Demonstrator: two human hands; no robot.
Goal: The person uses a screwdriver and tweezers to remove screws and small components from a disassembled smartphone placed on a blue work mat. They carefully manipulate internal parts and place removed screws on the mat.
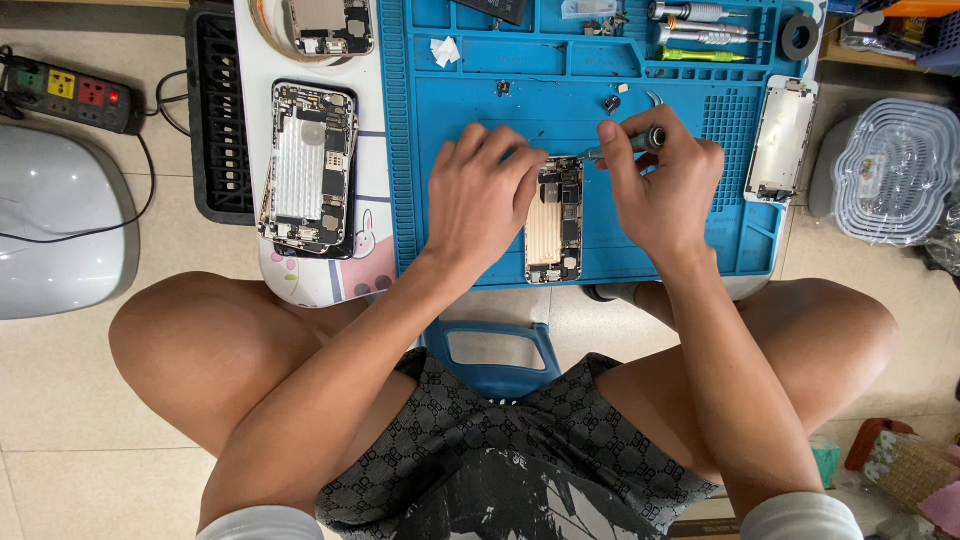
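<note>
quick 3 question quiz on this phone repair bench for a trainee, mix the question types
1. True or false: the opened phone under the hands lies on the blue mat.
2. Which hand holds the screwdriver? A) left hand B) right hand C) neither
3. Fill in: the left hand rests on the opened phone's ____ edge, as the picture shows it.

Key
1. True.
2. B, the right hand grips it, tip toward the phone's top.
3. Left. A second opened phone lies apart, off the mat, on the white board.
</note>
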